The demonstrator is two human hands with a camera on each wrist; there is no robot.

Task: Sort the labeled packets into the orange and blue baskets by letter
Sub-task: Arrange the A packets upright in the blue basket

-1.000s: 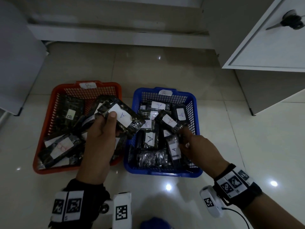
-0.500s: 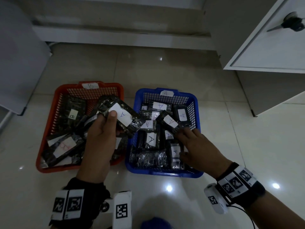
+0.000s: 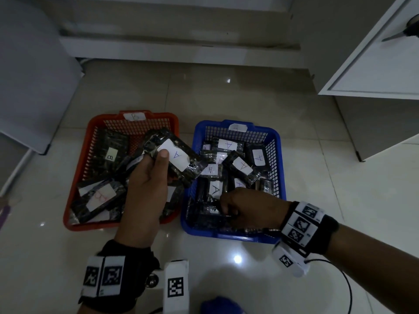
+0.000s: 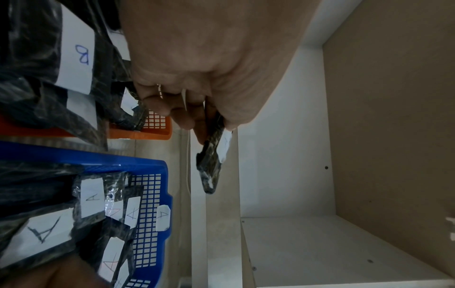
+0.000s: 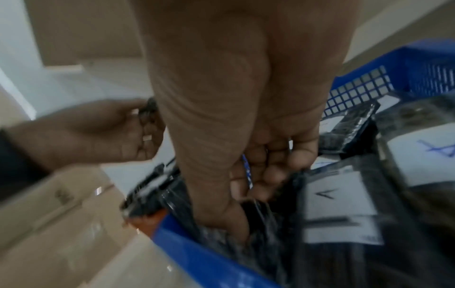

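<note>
My left hand (image 3: 145,191) pinches an A-labeled packet (image 3: 175,159) above the orange basket (image 3: 77,177); it looks light, crinkly and slippery, best held by its edge. My right hand (image 3: 247,209) curls around packets in the blue basket (image 3: 277,155).

right hand (image 3: 247,209) dropped from far packets to blue basket (image 3: 275,141) near left corner, fingers now curled among packets
</note>
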